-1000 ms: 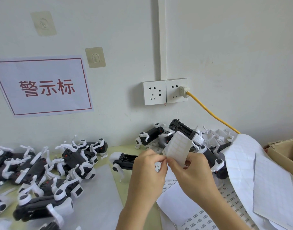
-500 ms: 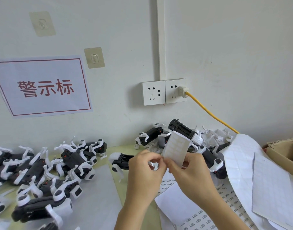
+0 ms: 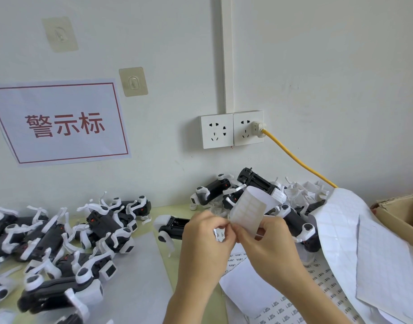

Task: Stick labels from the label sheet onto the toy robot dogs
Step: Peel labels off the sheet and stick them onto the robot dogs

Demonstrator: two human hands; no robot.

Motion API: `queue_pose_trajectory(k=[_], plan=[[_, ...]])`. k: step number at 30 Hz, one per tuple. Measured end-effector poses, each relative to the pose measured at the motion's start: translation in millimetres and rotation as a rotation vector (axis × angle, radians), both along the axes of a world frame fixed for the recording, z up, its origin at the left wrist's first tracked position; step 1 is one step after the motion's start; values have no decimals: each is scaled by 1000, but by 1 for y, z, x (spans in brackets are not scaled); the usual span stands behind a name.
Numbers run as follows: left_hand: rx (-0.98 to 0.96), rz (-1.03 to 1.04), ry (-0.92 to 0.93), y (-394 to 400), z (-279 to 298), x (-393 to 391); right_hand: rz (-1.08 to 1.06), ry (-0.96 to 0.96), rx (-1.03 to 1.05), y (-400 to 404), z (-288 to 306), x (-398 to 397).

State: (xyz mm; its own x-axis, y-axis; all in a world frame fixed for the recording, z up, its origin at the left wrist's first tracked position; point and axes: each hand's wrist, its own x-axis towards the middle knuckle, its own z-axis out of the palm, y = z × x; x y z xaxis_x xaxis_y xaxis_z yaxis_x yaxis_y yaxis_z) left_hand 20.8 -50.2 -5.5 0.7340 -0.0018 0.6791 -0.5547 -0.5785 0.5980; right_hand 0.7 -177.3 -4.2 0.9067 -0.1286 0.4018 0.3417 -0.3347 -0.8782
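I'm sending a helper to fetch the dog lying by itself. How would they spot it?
Find the wall sockets, then drop straight down to the table. The lone toy dog lies there between the left and right heaps, just left of the hands, touching neither pile.

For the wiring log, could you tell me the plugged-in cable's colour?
The cable is yellow, seen in the head view.

Label sheet [image 3: 247,212]: lower corner hidden behind fingertips of both hands.
Single toy dog [image 3: 171,226]: rear covered by left hand [image 3: 204,249].
Cardboard box [image 3: 401,213]: cut off at right edge.
Printed sheets [image 3: 282,309]: text too small, possibly label rows.
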Motion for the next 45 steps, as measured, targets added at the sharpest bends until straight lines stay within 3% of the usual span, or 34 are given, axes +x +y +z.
queue_pose_trajectory(k=[7,11,21,32,38,42,45], plan=[[-296,-89,221,-1,1,0,3,19,78,-3,6,-3],[-328,-176,314,0,4,-3,0,42,91,-6,7,-3],[-361,-191,384,4,3,0,16,49,19,-11,7,-2],[-521,-218,411,7,2,0,17,50,102,-15,8,1],[-816,-176,447,9,2,5,44,79,272,-39,12,2],[-928,-98,418,14,0,8,-24,201,410,-70,15,5],[-964,-82,413,16,-1,10,-245,225,436,-87,16,6]])
